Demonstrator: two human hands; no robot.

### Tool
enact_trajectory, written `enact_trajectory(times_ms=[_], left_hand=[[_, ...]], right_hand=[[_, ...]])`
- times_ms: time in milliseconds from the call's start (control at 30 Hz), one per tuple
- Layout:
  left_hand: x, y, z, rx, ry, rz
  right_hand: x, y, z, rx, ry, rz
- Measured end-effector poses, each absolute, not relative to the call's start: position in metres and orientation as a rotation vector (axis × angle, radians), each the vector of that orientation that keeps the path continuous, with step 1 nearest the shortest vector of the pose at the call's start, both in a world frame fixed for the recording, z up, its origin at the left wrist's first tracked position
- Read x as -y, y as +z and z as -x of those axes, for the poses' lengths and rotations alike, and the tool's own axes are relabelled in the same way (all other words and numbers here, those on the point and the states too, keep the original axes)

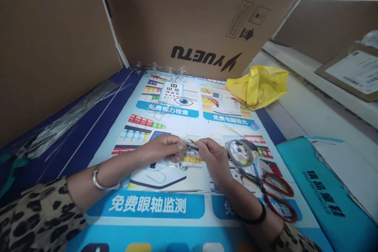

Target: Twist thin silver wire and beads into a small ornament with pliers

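Note:
My left hand is closed in a pinch on a thin wire piece, a loose tangle of fine loops hanging between my hands. From the fingers of my right hand sticks out a small dark pointed tool, its tip at the wire; its exact kind is mostly hidden by the fist. Below the hands, a bent wire lies on the printed sheet. Just right of my right hand are a roll of clear tape and red-handled scissors.
Cardboard walls rise behind and at left. Straight wires lie in a bundle at left, near green-handled pliers. Small wire pieces sit along the back. A yellow bag and a teal bag are at right.

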State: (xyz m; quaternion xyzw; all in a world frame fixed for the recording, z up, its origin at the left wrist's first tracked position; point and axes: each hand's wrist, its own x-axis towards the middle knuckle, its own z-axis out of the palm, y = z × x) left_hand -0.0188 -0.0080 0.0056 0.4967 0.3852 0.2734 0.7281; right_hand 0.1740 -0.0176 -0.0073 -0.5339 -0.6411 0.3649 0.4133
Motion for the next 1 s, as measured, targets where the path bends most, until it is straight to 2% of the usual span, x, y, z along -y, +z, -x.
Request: enact_trajectory(times_ms=[1000], left_hand=[[0.012,0.017,0.008,-1.027,0.566,-1.169]], right_hand=[[0.017,-0.005,-0.169,1.794,0.793,1.280]])
